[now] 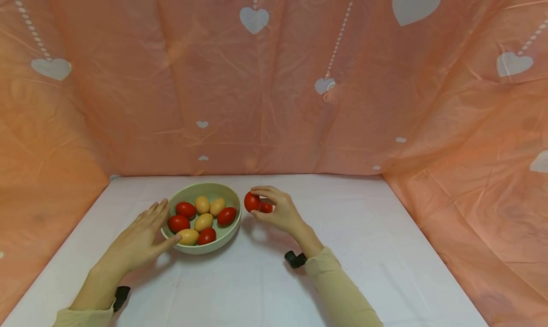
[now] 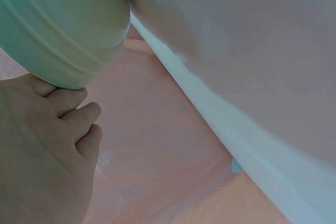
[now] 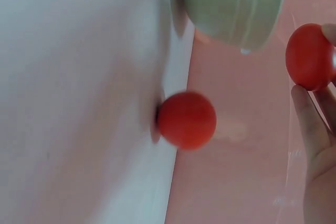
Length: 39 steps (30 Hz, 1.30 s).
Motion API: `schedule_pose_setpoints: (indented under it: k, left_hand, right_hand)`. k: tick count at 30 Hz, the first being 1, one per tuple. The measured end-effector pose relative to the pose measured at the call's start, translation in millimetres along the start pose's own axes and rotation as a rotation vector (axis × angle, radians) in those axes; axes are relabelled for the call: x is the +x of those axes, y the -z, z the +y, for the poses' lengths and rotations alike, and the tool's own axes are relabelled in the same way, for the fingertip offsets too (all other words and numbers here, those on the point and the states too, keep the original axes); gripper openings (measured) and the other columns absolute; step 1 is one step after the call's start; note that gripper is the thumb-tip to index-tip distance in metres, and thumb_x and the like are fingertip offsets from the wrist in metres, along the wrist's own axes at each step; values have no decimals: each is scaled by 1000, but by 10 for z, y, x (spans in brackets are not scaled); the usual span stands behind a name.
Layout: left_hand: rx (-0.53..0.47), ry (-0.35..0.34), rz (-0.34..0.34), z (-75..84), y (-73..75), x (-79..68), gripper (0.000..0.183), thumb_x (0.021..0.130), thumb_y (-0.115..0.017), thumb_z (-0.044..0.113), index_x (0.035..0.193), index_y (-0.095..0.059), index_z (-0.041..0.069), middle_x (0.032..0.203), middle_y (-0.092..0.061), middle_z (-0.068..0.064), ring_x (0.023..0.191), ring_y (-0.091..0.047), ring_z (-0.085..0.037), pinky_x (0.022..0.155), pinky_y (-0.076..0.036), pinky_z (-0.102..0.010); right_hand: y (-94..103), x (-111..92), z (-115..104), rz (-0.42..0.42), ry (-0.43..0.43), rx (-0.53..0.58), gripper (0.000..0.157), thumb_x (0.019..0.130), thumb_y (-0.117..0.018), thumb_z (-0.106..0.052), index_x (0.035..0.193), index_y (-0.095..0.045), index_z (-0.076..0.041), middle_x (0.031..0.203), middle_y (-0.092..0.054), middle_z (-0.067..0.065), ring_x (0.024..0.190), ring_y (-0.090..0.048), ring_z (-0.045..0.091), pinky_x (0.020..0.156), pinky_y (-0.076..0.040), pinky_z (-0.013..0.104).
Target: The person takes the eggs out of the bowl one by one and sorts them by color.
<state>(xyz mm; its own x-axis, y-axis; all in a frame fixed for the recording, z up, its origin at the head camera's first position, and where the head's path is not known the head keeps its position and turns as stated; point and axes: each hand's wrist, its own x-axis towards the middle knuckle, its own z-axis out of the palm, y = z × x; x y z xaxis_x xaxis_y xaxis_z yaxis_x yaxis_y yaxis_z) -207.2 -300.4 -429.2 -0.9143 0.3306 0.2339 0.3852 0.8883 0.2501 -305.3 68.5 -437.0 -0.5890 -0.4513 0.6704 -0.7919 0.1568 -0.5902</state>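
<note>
A pale green bowl [image 1: 201,249] on the white table holds several red eggs [image 1: 186,210] and several yellow eggs [image 1: 203,222]. At its left side is my left hand [image 1: 139,243], fingers extended along the outer wall and thumb over the near rim by a yellow egg. The left wrist view shows these fingers touching the bowl [image 2: 68,30]. Just right of the bowl, my right hand [image 1: 280,213] pinches a red egg [image 3: 310,57] between thumb and fingertips, raised off the table. Another red egg [image 3: 187,120] lies on the table below, partly hidden by the right hand in the head view.
A white cloth covers the table [image 1: 342,213]. Orange-pink sheeting [image 1: 274,103] with pale hearts encloses the back and both sides. Each wrist wears a small black device [image 1: 295,259].
</note>
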Motion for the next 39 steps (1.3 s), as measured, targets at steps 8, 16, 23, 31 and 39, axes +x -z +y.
schedule_pose_setpoints:
  k: [8,16,23,31,39]
  left_hand:
    - [3,0,2,-20,-28,-21,95,98,-65,56,157,-32,-10,166,-27,-30,152,-26,-50,130,-12,-51]
    - [6,-3,0,-16,-17,-11,94,99,-64,56,157,-31,-11,166,-26,-30,152,-26,-51,129,-14,-54]
    - [4,2,-1,-1,-11,-5,95,98,-65,56,158,-32,-10,166,-26,-30,152,-27,-50,127,-18,-58]
    - [0,11,-9,3,-1,-1,95,99,-64,57,158,-31,-10,167,-25,-29,153,-25,-49,128,-16,-56]
    - [-5,9,-12,-20,-8,5,95,98,-65,56,157,-32,-10,166,-26,-29,153,-24,-49,127,-17,-58]
  right_hand:
    - [231,-24,-222,48,-71,49,43,77,-80,19,118,-67,19,124,-65,34,115,-66,47,94,-60,48]
    - [375,-108,138,76,-150,54,48,77,-80,21,123,-66,18,130,-63,34,118,-65,47,98,-57,52]
    - [512,-180,327,77,-224,41,49,80,-84,11,127,-68,10,133,-65,26,118,-67,42,99,-58,44]
    - [566,-238,392,27,-328,-18,46,81,-84,9,126,-70,8,131,-67,23,116,-68,39,99,-58,41]
    - [541,-270,433,-55,-443,-62,45,84,-80,10,127,-68,10,135,-64,25,121,-66,40,101,-57,38]
